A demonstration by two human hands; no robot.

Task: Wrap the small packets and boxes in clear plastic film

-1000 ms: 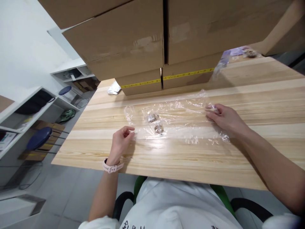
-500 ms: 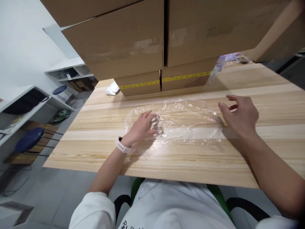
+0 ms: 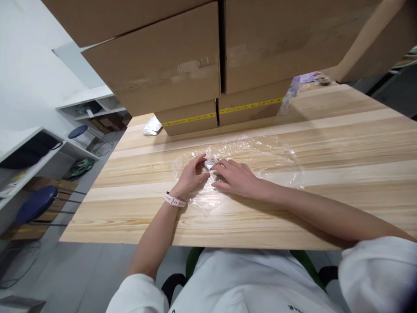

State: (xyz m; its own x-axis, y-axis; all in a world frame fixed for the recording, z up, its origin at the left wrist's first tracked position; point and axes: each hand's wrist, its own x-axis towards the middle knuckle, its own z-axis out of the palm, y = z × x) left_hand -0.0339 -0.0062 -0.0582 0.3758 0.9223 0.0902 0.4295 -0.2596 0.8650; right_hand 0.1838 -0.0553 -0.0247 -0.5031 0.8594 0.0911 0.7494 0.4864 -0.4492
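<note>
A crumpled clear plastic bag [image 3: 260,152] lies flat on the wooden table. At its left part, small shiny metallic pieces [image 3: 209,164] sit between my two hands, partly covered by fingers; their kind is too small to make out. My left hand [image 3: 192,174], with a pale wristband [image 3: 174,200] at the wrist, rests beside them on the plastic, thumb and fingers apart. From the right, my right hand [image 3: 236,177] reaches across the bag. Its fingers and thumb curl around the right-hand pieces.
Large stacked cardboard boxes [image 3: 156,74] stand along the back of the wooden table [image 3: 130,217], with yellow tape [image 3: 250,105] low down. A small silvery packet [image 3: 152,126] lies at back left. Purple plastic [image 3: 306,78] is at back right. Blue stools [image 3: 35,204] and shelves stand left.
My right hand has moved left across the bag to the shiny pieces, meeting my left hand there. The left hand stays nearly in place. The view has shifted slightly.
</note>
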